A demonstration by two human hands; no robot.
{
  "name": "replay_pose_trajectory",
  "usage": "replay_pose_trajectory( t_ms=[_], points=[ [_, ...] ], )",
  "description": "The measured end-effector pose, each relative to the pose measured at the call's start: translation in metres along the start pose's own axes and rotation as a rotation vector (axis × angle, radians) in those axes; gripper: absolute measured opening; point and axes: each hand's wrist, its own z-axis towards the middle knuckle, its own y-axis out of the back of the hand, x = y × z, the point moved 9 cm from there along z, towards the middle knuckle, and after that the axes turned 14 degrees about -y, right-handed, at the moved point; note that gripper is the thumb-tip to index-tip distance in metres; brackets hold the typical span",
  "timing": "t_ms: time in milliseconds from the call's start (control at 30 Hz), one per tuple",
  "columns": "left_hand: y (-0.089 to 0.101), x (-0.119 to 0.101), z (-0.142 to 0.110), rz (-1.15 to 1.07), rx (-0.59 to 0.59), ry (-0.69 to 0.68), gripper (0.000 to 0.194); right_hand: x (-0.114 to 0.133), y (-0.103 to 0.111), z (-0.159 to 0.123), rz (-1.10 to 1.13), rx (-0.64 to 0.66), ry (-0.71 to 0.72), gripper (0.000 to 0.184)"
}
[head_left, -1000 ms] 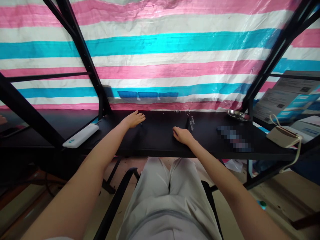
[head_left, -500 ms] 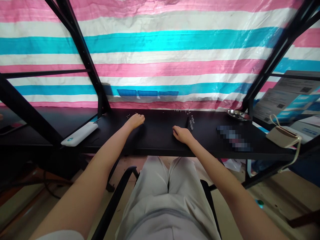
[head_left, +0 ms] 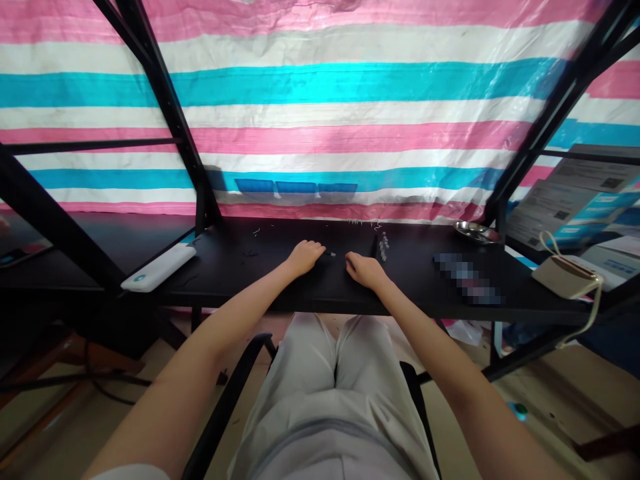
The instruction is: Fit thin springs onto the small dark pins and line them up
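My left hand is over the middle of the black table, its fingers closed on a small dark piece with a pale tip, which pokes out to the right. Just across from it, my right hand rests low on the tabletop with its fingers curled together; what they hold, if anything, is hidden. A narrow gap separates the two hands. Right behind my right hand stands a small black block, beside a cluster of small clear pieces.
Small white bits and thin dark scraps lie on the black table. A long white device is at left. At right are a metal dish, a blurred packet and a beige pouch. Black frame posts flank the table.
My left hand has moved right and nearer to me, toward my right hand, and a small dark piece now shows at its fingertips. My right hand has stayed in place.
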Motion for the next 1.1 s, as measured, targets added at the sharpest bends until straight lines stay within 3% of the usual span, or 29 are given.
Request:
replay_pose_trajectory(
  t_ms=[133,300,533,800,1100],
  points=[
    [-0.002,-0.008,0.004,-0.238,-0.181,0.128,0.027,-0.002,0.002,0.0,0.017,-0.043,-0.02,0.037],
    [-0.005,-0.019,-0.003,-0.428,-0.335,0.177,0.025,-0.003,0.001,0.001,0.027,-0.062,-0.011,0.041],
    [0.002,-0.031,-0.004,-0.451,-0.337,0.15,0.023,-0.002,0.002,-0.001,0.04,-0.076,0.033,0.035],
    [0.004,-0.016,-0.011,-0.694,-0.468,0.267,0.015,0.0,0.009,-0.005,0.079,-0.162,0.102,0.036],
    [0.001,-0.005,-0.017,-0.752,-0.523,0.391,0.013,-0.001,0.012,-0.006,0.114,-0.165,0.093,0.036]
  ],
)
